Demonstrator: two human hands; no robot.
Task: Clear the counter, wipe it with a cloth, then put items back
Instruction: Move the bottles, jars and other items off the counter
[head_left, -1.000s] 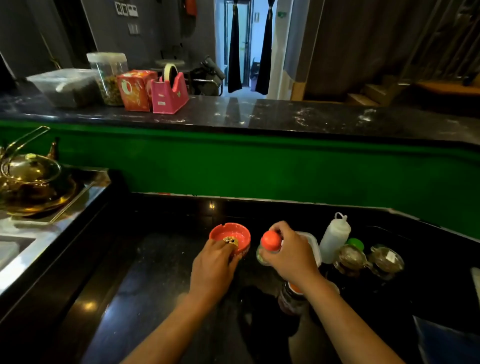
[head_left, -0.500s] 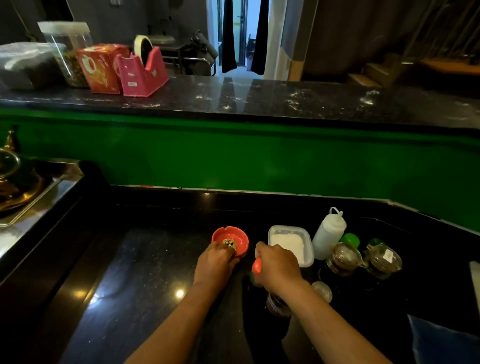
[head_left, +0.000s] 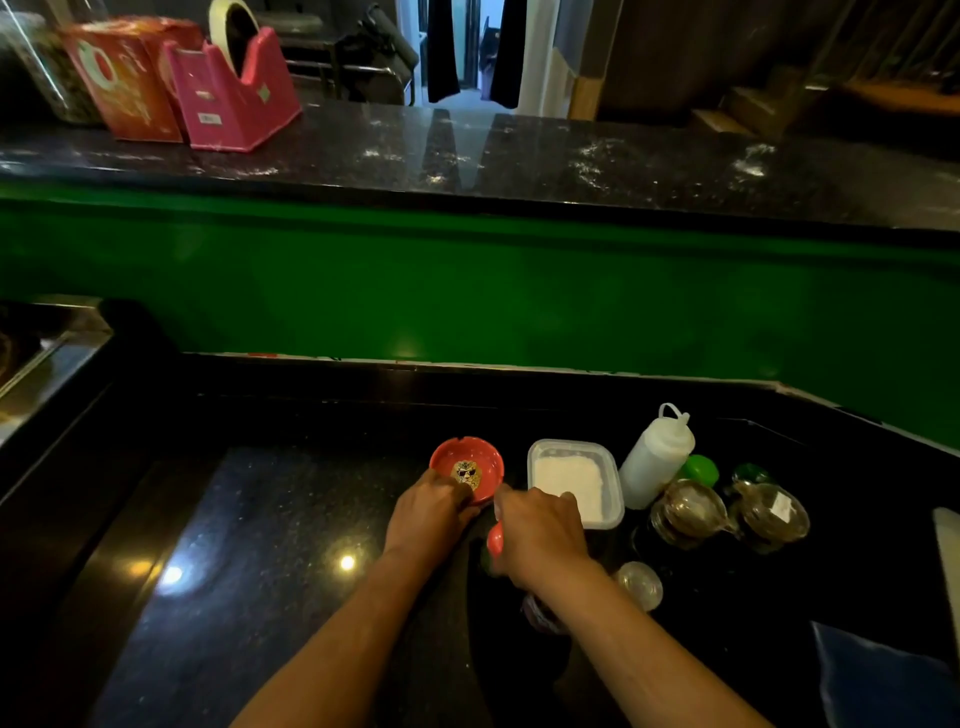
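On the dark polished counter (head_left: 249, 545), the left hand (head_left: 428, 514) grips the near rim of a red ashtray (head_left: 467, 465) with a printed emblem inside. The right hand (head_left: 540, 530) is curled round a bottle with an orange-red cap (head_left: 495, 539), just beside the ashtray. Behind it sits a clear tub of white powder (head_left: 574, 480), then a white squeeze bottle (head_left: 657, 457) and two lidded glass jars (head_left: 688, 512). A pink tape dispenser (head_left: 234, 98) stands on the upper ledge (head_left: 519, 156).
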